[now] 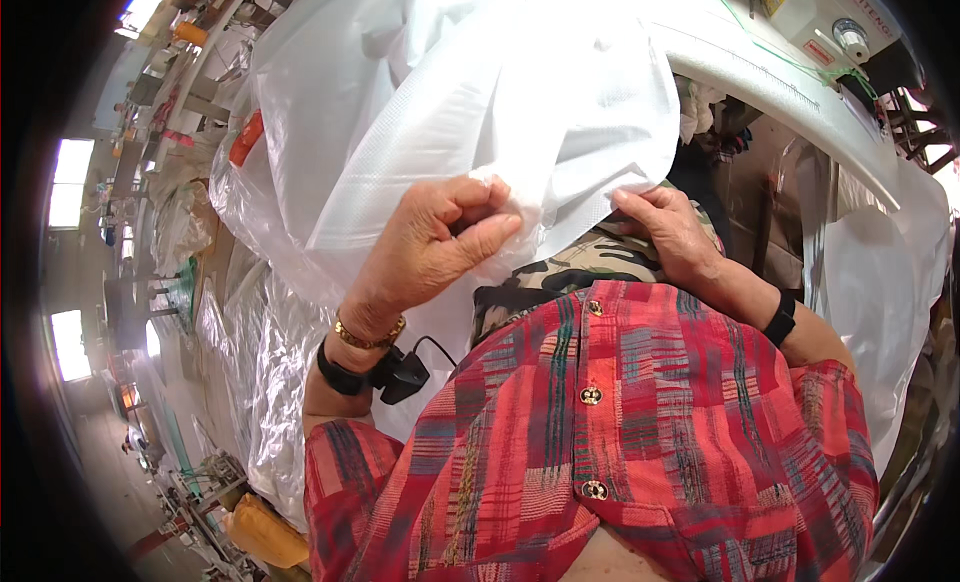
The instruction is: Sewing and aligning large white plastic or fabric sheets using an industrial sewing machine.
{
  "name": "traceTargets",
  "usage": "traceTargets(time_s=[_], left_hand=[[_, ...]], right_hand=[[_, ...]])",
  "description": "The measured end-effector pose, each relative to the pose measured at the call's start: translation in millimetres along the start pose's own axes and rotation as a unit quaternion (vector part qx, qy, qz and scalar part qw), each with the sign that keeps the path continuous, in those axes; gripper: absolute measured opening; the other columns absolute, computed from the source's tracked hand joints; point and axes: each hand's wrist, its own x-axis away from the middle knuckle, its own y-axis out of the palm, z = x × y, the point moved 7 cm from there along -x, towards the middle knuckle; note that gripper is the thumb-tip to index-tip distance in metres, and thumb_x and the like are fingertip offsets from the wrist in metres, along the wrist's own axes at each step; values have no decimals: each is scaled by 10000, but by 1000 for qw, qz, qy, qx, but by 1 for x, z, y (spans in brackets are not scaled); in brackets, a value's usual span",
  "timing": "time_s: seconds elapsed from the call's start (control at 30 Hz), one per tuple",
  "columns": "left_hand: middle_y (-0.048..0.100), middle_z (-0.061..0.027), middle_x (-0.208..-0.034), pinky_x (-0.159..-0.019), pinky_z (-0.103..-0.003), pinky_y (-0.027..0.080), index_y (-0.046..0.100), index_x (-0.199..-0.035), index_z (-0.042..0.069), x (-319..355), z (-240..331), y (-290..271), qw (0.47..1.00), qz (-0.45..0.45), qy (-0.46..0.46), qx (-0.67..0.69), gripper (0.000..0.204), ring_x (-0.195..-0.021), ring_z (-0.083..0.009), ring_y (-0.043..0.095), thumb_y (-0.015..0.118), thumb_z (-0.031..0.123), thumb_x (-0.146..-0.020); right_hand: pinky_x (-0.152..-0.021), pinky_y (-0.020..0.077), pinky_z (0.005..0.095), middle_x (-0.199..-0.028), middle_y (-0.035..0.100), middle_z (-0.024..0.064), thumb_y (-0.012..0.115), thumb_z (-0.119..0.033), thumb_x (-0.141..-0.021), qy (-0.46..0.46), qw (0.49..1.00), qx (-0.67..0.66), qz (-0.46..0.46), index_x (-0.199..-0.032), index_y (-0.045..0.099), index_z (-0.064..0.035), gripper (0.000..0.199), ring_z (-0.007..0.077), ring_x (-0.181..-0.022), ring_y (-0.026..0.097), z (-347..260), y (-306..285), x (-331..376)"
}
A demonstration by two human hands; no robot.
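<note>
A large sheet of white, finely woven plastic (430,132) spreads over the work table and hangs down in folds toward my lap. My left hand (430,232) is closed, thumb against curled fingers, at the near edge of this sheet, where thin, see-through plastic bunches beside the fingertips. To the right, my right hand (675,232) pinches a corner of the white sheet between thumb and fingers. The two hands are apart, with loose folds of the sheet between them. The fingertips of my right hand are partly hidden by the plastic.
A sewing machine (840,27) with a round knob stands at the far right on a pale, curved table edge (780,92). Crinkled clear plastic (270,382) is heaped on the left. An orange-red object (246,138) lies by the sheet's left side. More white sheeting (880,282) hangs at right.
</note>
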Motion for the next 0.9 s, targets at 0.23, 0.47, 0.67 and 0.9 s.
traceTargets(time_s=[0.23, 0.47, 0.67, 0.9], left_hand=[[469, 61, -632, -497, -198, 319, 599, -826, -5, 13, 44, -45, 981, 69, 87, -157, 111, -582, -5, 380, 635, 77, -891], [510, 51, -653, -522, -198, 364, 610, -813, -16, 4, 43, -9, 985, -13, 85, -147, 104, -601, -18, 439, 646, 52, -883], [529, 27, -655, -519, -204, 383, 602, -874, -22, -1, 16, 37, 989, -23, 111, -93, 79, -607, -22, 465, 616, 49, -907], [585, -19, -715, -579, -243, 441, 615, -894, -44, 4, 2, 30, 998, 3, 53, -15, 126, -631, -73, 516, 581, 75, -915]], right_hand=[[-776, 477, 251, -964, 625, 38, 490, -103, -932, -232, 948, 114, -188, -1119, 578, 31, 247, 79, -860, 563, -64, 60, 60], [-547, 467, 277, -667, 601, 27, 470, -145, -950, -203, 949, 208, -124, -973, 562, 14, 185, 133, -559, 575, -69, 58, 77], [-545, 467, 322, -616, 594, 111, 509, -173, -937, -276, 909, 279, -140, -804, 581, 9, 236, 187, -546, 593, -77, 88, 67], [-553, 506, 374, -635, 622, 136, 525, -138, -904, -224, 909, 303, -179, -941, 579, 11, 163, 260, -578, 649, -68, 99, 64]])
